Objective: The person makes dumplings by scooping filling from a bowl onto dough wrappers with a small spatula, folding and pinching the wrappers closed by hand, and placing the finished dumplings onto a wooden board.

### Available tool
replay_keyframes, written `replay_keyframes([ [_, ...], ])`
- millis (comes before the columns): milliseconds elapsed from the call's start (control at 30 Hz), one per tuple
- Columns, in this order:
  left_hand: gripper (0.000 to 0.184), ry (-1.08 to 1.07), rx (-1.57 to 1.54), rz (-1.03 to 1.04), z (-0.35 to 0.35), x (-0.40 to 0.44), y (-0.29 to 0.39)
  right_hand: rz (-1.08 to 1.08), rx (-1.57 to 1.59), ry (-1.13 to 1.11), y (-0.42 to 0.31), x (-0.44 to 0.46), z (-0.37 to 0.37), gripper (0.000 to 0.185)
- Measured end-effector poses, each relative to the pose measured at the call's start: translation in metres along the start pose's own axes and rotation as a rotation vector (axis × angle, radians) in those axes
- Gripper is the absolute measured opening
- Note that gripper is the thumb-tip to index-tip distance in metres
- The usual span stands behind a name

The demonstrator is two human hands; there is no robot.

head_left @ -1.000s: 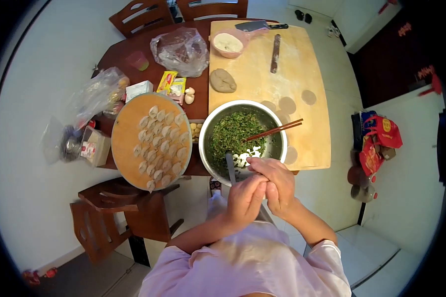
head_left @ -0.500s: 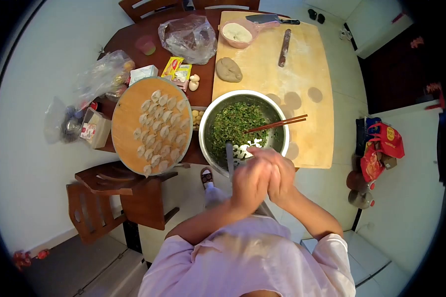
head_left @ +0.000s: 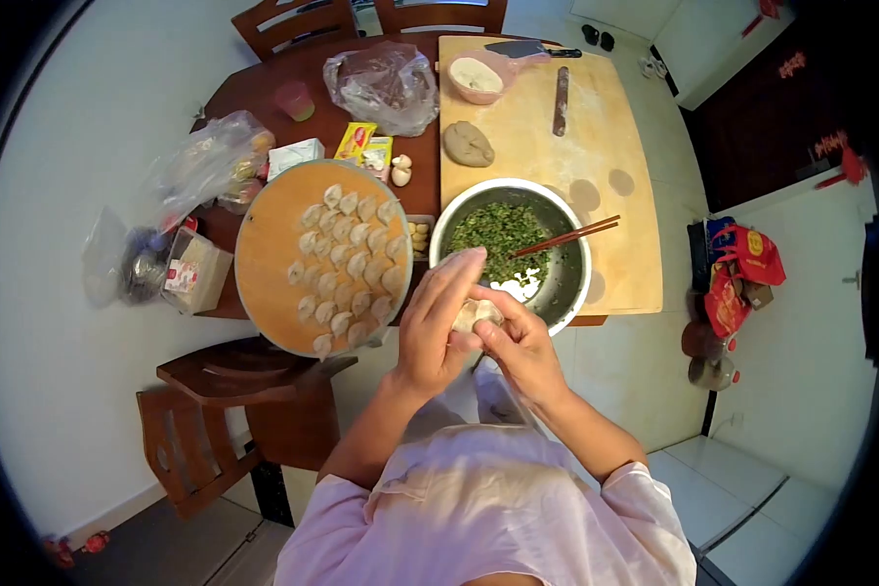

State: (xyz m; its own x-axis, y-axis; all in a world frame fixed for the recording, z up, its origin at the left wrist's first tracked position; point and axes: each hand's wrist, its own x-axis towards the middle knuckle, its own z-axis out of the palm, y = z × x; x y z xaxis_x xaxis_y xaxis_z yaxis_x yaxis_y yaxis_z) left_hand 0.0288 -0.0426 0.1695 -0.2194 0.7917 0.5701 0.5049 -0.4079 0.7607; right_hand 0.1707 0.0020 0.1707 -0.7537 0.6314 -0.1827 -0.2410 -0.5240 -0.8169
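One dumpling (head_left: 477, 314) between left hand (head_left: 432, 330) and right hand (head_left: 524, 352); right grip pinching it, left fingers extended.

A folded dumpling (head_left: 478, 315) is held between the left hand (head_left: 434, 327) and the right hand (head_left: 521, 350), just in front of a metal bowl (head_left: 583, 256) in which a chopped green filling (head_left: 501, 234) is contained and against whose rim a pair of chopsticks (head_left: 578, 233) is leaned. To the left, rows of dumplings (head_left: 358, 264) are laid out on a round board (head_left: 269, 230), while on the wooden board (head_left: 615, 122) beyond the bowl a lump of dough (head_left: 468, 144), a pink bowl of flour (head_left: 477, 78), a rolling pin (head_left: 561, 102), a cleaver (head_left: 520, 49) and flat round wrappers (head_left: 621, 182) can be seen.
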Motion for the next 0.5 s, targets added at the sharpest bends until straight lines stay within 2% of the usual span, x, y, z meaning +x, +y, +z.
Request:
replay_keyframes([
  [100, 0.069, 0.087, -0.119, -0.103, -0.02, -0.019, 0.008, 0.074, 0.062, 0.041, 0.01, 0.0, 0.029, 0.039],
  [200, 0.057, 0.005, -0.036, -0.124, -0.047, -0.037, -0.003, 0.006, 0.008, 0.039, 0.033, 0.001, 0.049, 0.04],
  [267, 0.039, 0.025, 0.072, -0.076, -0.062, -0.045, -0.006, -0.028, -0.002, 0.064, 0.04, 0.001, 0.068, 0.041],
  [333, 0.037, 0.014, 0.166, -0.062, -0.078, -0.053, -0.006, -0.026, -0.009, 0.055, 0.05, 0.003, 0.08, 0.04],
  [433, 0.043, 0.013, 0.289, -0.016, -0.095, -0.059, -0.013, 0.022, 0.036, 0.117, 0.062, 0.009, 0.097, 0.037],
  [500, 0.05, 0.095, 0.21, -0.06, -0.1, -0.061, -0.009, 0.077, 0.115, 0.122, 0.062, 0.011, 0.107, 0.036],
])
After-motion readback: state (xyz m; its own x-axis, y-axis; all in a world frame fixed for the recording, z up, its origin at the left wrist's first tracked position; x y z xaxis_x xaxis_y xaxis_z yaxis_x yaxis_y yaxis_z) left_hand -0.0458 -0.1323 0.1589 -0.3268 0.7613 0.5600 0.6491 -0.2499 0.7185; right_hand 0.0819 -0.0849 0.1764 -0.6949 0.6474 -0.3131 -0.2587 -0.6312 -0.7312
